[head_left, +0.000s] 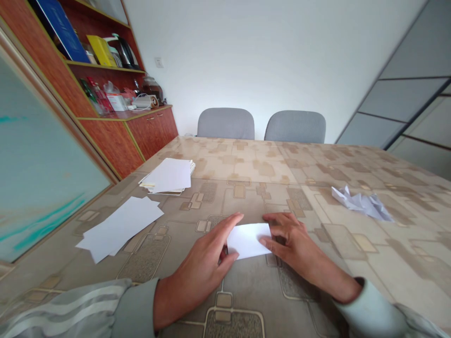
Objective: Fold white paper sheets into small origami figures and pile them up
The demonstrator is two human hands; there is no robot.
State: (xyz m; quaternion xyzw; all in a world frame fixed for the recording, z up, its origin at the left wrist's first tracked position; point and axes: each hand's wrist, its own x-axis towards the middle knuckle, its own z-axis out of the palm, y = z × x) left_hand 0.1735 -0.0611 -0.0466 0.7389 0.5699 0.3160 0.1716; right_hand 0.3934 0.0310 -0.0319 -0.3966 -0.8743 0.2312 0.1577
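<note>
A small white rectangle of paper [248, 240], which looks folded, is between my hands near the front of the table. My left hand [214, 249] grips its left edge, thumb at the near corner and fingers along the far side. At the right end, my right hand [287, 237] holds the paper with the thumb on top and the index finger at the edge. The other right fingers reach out beyond the far edge. Whatever lies under the paper is hidden.
Loose white sheets [121, 225] lie at the left, with a thicker paper stack [167, 176] behind them. Crumpled folded paper [362, 203] rests on the right of the patterned table [253, 164]. Two grey chairs [225, 123] stand beyond; a wooden cabinet [151, 129] is at the left.
</note>
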